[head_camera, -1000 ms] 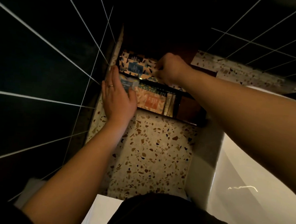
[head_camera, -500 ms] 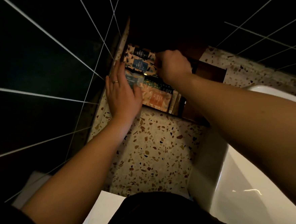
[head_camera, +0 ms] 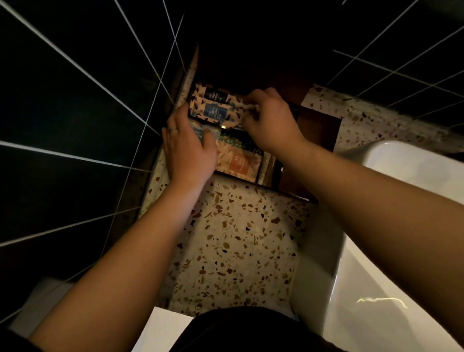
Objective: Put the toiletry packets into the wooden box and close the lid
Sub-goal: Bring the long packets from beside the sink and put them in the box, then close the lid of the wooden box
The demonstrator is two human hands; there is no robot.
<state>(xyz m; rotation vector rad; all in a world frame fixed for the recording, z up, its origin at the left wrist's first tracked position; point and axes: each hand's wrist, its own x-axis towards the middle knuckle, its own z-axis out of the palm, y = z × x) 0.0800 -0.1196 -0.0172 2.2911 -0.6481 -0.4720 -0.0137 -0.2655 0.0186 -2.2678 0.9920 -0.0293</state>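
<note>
A dark wooden box (head_camera: 320, 132) stands open on the terrazzo counter (head_camera: 237, 245) against the tiled corner. Patterned toiletry packets fill it: two with blue and dark labels (head_camera: 216, 106) at the back, an orange-labelled one (head_camera: 238, 162) at the front. My right hand (head_camera: 270, 120) pinches the right edge of the back packets. My left hand (head_camera: 188, 150), a ring on one finger, lies flat over a pale blue packet (head_camera: 199, 135) at the box's left side. The lid is hard to make out in the dark behind the box.
A white basin (head_camera: 402, 242) lies to the right of the counter. Dark tiled walls (head_camera: 65, 109) close in on the left and behind. A white object (head_camera: 159, 333) sits at the counter's near edge.
My right hand has stayed on the back packets, shifting them a little. My left hand keeps pressing on the left packet. The camera has moved slightly.
</note>
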